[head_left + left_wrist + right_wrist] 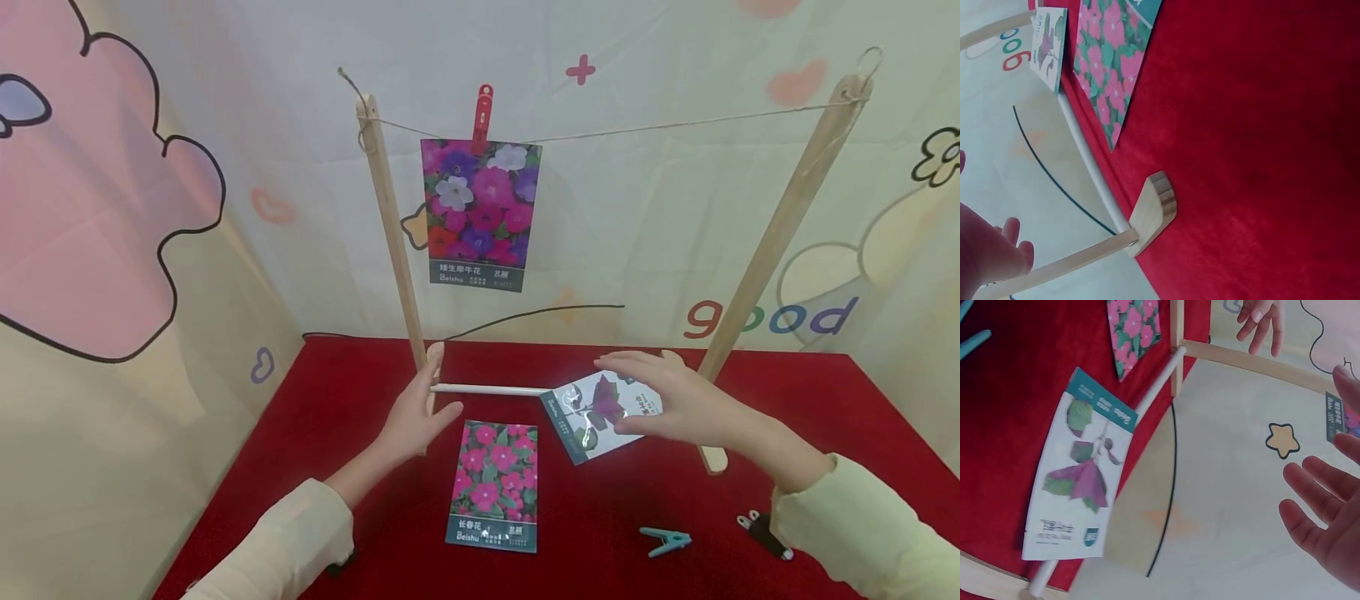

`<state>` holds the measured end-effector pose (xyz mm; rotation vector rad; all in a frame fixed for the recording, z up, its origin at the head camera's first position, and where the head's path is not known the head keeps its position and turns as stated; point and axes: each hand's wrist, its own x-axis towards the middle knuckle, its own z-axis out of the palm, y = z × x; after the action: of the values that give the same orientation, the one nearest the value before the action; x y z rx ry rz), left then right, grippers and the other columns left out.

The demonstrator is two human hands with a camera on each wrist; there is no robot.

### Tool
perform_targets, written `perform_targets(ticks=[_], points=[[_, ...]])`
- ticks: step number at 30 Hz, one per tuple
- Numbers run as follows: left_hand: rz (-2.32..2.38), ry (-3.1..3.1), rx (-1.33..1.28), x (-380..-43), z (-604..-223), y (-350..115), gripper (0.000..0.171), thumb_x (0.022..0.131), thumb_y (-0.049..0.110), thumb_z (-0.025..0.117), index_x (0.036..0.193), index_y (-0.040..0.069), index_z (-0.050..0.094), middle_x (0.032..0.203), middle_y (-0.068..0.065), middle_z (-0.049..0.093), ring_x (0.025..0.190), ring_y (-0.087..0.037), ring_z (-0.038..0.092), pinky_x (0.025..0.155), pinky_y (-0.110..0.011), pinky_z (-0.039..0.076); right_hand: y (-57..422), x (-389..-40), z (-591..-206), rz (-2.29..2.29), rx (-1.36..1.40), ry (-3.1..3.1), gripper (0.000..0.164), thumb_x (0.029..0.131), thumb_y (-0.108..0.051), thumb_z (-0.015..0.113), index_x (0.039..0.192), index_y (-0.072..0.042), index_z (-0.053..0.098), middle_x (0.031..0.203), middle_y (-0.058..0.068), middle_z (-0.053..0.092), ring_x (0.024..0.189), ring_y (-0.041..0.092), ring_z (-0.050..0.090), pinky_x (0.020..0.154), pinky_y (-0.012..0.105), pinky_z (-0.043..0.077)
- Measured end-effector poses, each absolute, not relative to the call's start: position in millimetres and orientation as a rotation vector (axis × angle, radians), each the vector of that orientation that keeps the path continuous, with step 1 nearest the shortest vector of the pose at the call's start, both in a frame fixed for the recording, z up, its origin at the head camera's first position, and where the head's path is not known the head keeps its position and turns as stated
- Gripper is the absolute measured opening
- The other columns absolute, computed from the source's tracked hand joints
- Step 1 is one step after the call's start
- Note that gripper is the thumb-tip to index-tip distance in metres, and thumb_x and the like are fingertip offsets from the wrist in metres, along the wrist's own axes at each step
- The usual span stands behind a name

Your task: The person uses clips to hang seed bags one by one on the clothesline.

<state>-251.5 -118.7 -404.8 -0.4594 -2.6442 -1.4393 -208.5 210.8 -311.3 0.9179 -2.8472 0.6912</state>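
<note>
My left hand is held up beside the left wooden post, fingers extended and holding nothing. My right hand hovers by a white flower packet with a purple bloom; in the right wrist view its spread fingers are apart from that packet. The white packet lies tilted against the white rod. On the red cloth between the hands lies a packet with pink flowers. A petunia-like flower packet hangs from the string by a red clip.
The right wooden post leans outward and carries the string's other end. A light-blue clothespin and a black clip-like item lie at the front right of the red cloth. A printed white curtain stands behind.
</note>
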Motion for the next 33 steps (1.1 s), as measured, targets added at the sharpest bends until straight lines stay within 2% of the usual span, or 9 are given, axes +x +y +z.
perform_targets(ticks=[3,7,10,14,17,25,33], points=[[-1.441,-2.689,-0.435,-250,-410,-119,0.08,0.077,0.019,0.067,0.14,0.029,0.019,0.141,0.001,0.031,0.122,-0.024,0.039,0.085,-0.044,0.047,214,-208,-318,0.741,0.873,-2.885,0.071,0.065,-0.028,0.076,0.127,-0.019,0.044,0.122,0.005,0.049,0.11,0.022,0.035,0.07,0.028,0.047],[-1.456,-2.735,-0.4,-249,-418,-118,0.08,0.076,0.018,0.068,0.14,0.028,0.02,0.14,-0.001,0.033,0.12,-0.025,0.04,0.082,-0.044,0.049,218,-207,-326,0.777,0.874,-2.887,0.069,0.066,-0.03,0.076,0.126,-0.018,0.045,0.118,0.004,0.052,0.113,0.026,0.027,0.074,0.034,0.048],[-1.474,-2.746,-0.397,-249,-422,-117,0.081,0.075,0.015,0.068,0.14,0.028,0.02,0.14,-0.002,0.032,0.12,-0.027,0.04,0.079,-0.041,0.05,219,-208,-331,0.799,0.919,-2.868,0.067,0.066,-0.03,0.075,0.126,-0.016,0.047,0.115,0.003,0.055,0.11,0.024,0.038,0.073,0.03,0.049],[-1.505,-2.762,-0.396,-249,-428,-116,0.081,0.075,0.015,0.069,0.139,0.027,0.021,0.138,-0.004,0.034,0.118,-0.027,0.042,0.076,-0.037,0.052,220,-207,-337,0.888,0.915,-2.928,0.066,0.069,-0.029,0.074,0.126,-0.016,0.045,0.117,0.006,0.053,0.101,0.023,0.049,0.064,0.017,0.049],[-1.521,-2.793,-0.414,-249,-433,-117,0.079,0.076,0.016,0.068,0.139,0.026,0.022,0.136,-0.007,0.036,0.115,-0.026,0.044,0.074,-0.036,0.052,221,-205,-342,0.952,0.875,-2.99,0.065,0.07,-0.029,0.072,0.127,-0.017,0.045,0.12,0.011,0.05,0.104,0.025,0.047,0.063,0.015,0.049],[-1.528,-2.854,-0.487,-249,-445,-118,0.074,0.079,0.013,0.064,0.14,0.018,0.022,0.136,-0.015,0.036,0.11,-0.028,0.048,0.075,-0.036,0.051,226,-205,-361,0.853,0.92,-3.01,0.065,0.07,-0.031,0.073,0.126,-0.012,0.047,0.117,0.008,0.054,0.099,0.021,0.051,0.069,0.018,0.048],[-1.546,-2.861,-0.497,-253,-456,-116,0.073,0.08,0.012,0.064,0.139,0.02,0.023,0.135,-0.015,0.037,0.108,-0.027,0.049,0.076,-0.035,0.051,227,-204,-376,0.848,0.951,-3.057,0.064,0.07,-0.028,0.072,0.126,-0.008,0.046,0.121,0.011,0.052,0.099,0.022,0.051,0.077,0.031,0.05]])
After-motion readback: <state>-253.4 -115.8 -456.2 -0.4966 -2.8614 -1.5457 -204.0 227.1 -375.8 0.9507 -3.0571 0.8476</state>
